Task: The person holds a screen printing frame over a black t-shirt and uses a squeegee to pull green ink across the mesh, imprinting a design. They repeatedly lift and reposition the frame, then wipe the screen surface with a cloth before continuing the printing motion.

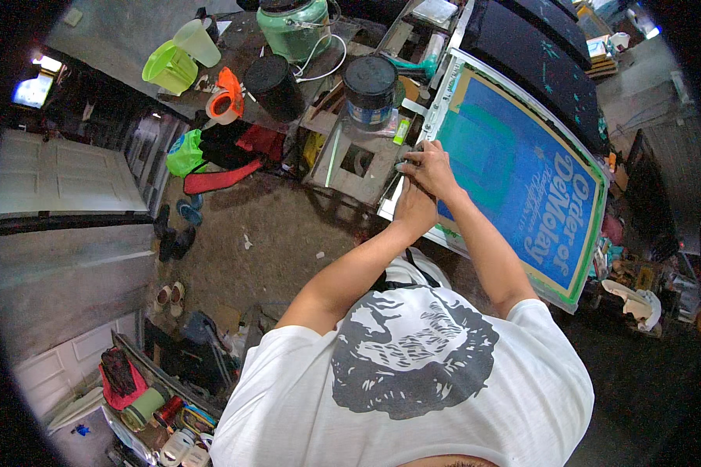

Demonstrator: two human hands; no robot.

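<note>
A screen-printing frame (497,183), with blue mesh bordered in tan tape and pale lettering, lies flat at the right. Both hands meet at its near left corner, beside a white rail (389,201). My right hand (435,169) bends over the left one, its thumb and fingers drawn together and their tips smudged grey. Whatever they pinch is too small to make out. Just below it, my left hand (417,207) is partly covered, and its fingers are mostly hidden. A green-yellow marker-like stick (402,131) rests beyond the hands.
On the bench stand a dark-lidded tub (370,92), a black canister (275,87), a green-tinted jar (294,33), a lime pitcher (170,68) and an orange tape roll (223,106). Black printing platens (522,58) extend behind the frame. Slippers (185,210) lie on the floor at left.
</note>
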